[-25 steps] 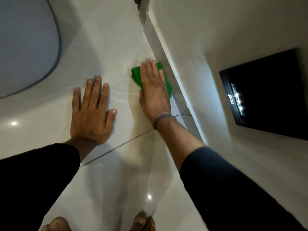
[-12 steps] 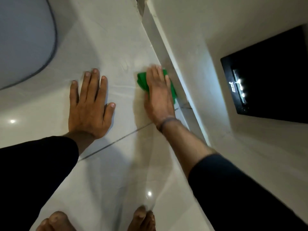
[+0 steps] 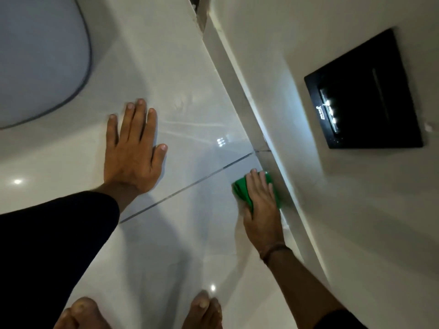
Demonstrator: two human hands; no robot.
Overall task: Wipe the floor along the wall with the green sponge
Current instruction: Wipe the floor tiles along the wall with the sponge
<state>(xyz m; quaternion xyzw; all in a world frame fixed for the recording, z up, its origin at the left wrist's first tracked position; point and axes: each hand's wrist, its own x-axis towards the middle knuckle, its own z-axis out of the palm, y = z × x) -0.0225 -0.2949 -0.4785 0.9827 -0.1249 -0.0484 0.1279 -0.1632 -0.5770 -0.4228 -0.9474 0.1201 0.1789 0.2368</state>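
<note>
My right hand (image 3: 262, 208) lies flat on the green sponge (image 3: 242, 192) and presses it onto the glossy white tiled floor (image 3: 190, 98), right against the skirting (image 3: 240, 74) at the foot of the white wall (image 3: 308, 32). Most of the sponge is hidden under the palm; green shows at its left and right edges. It sits just on the near side of a dark grout line (image 3: 190, 186). My left hand (image 3: 133, 148) rests flat on the floor to the left, fingers spread, holding nothing.
A black panel with small lit points (image 3: 363, 98) is set in the wall on the right. A grey rounded mat (image 3: 35, 58) covers the floor at far left. My bare toes (image 3: 202, 309) show at the bottom edge. A dark gap (image 3: 199, 10) opens at the top.
My right hand has dragged the sponge back along the skirting toward me, across the grout line. The left hand has stayed planted on the floor.
</note>
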